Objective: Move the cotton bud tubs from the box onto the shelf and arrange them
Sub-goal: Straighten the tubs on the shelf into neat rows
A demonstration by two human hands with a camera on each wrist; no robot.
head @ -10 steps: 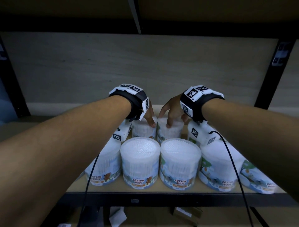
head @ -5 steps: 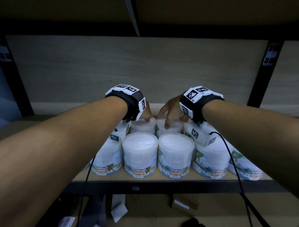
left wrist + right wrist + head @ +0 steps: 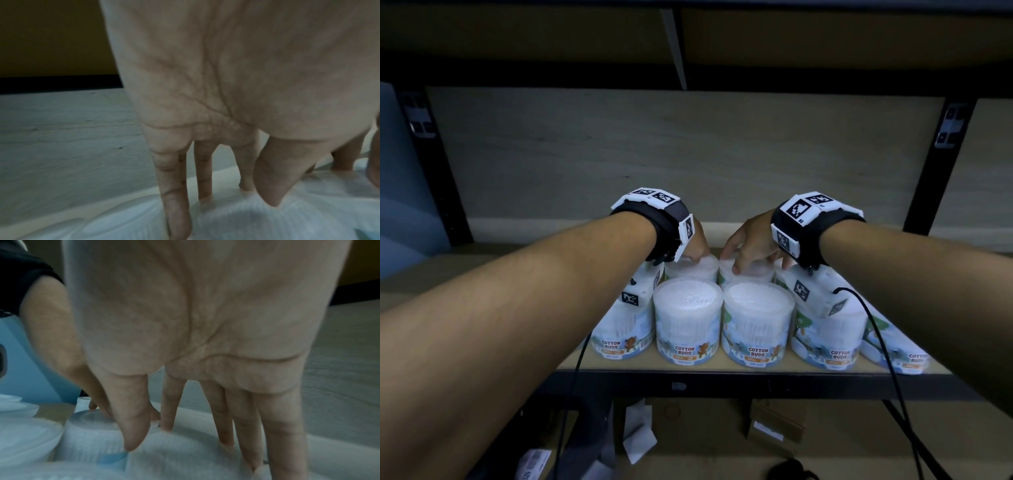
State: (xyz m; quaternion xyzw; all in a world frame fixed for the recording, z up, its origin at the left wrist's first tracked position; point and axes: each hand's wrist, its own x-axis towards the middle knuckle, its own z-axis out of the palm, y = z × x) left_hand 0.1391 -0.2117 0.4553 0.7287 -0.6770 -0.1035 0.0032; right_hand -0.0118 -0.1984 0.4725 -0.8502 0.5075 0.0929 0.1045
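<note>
Cotton bud tubs, clear with white buds and a bear label, stand on the wooden shelf (image 3: 640,371). A front row of several tubs (image 3: 687,322) lines its edge. Behind it, my left hand (image 3: 697,248) grips the lid of one back-row tub (image 3: 693,270) from above, and my right hand (image 3: 748,248) grips the neighbouring tub (image 3: 753,274). In the left wrist view my left hand (image 3: 226,204) has thumb and fingers down over the tub's rim (image 3: 267,224). The right hand (image 3: 180,446) holds its tub (image 3: 185,459) likewise. The box is out of sight.
The shelf's back panel (image 3: 688,154) stands behind the hands with free board between. An upper shelf (image 3: 688,41) hangs overhead. Black uprights (image 3: 928,171) flank the bay. Wrist cables (image 3: 883,342) trail over the right front tubs. Cardboard (image 3: 774,425) and papers lie on the floor below.
Both hands stay on the two back-row tubs, which sit a little deeper behind the front row. My head has pulled back, so more of the floor shows.
</note>
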